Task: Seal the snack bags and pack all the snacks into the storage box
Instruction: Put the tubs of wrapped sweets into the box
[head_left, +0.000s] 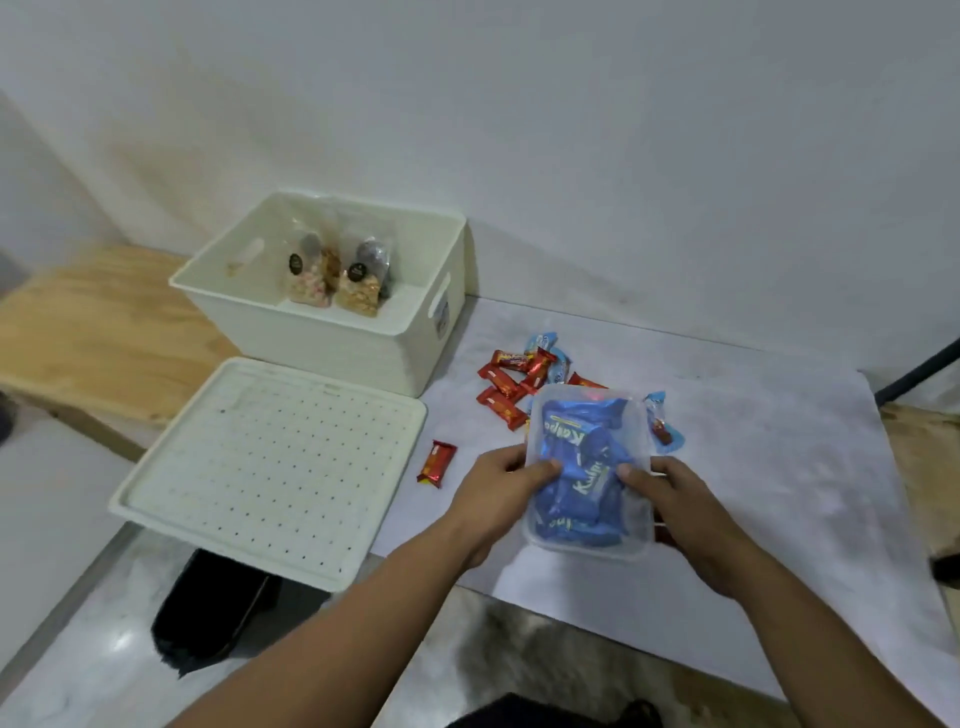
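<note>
A clear plastic tub (638, 415) full of blue snack packets (582, 467) is held above the table by both hands. My left hand (498, 493) grips its left side, thumb over the rim onto the packets. On the right side my right hand (680, 509) grips the same way. The white storage box (249, 317) stands open at the back left with two clear snack bags (332, 275) upright inside. Its perforated lid (270, 467) lies flat in front of it. Several red snack bars (506, 387) and light blue packets (543, 345) lie loose beyond the tub.
One red bar (437, 463) lies alone between the lid and my left hand. A wooden bench (98, 322) runs along the left behind the box. A black object (208, 608) sits on the floor below the lid. The white table sheet (779, 493) stretches to the right.
</note>
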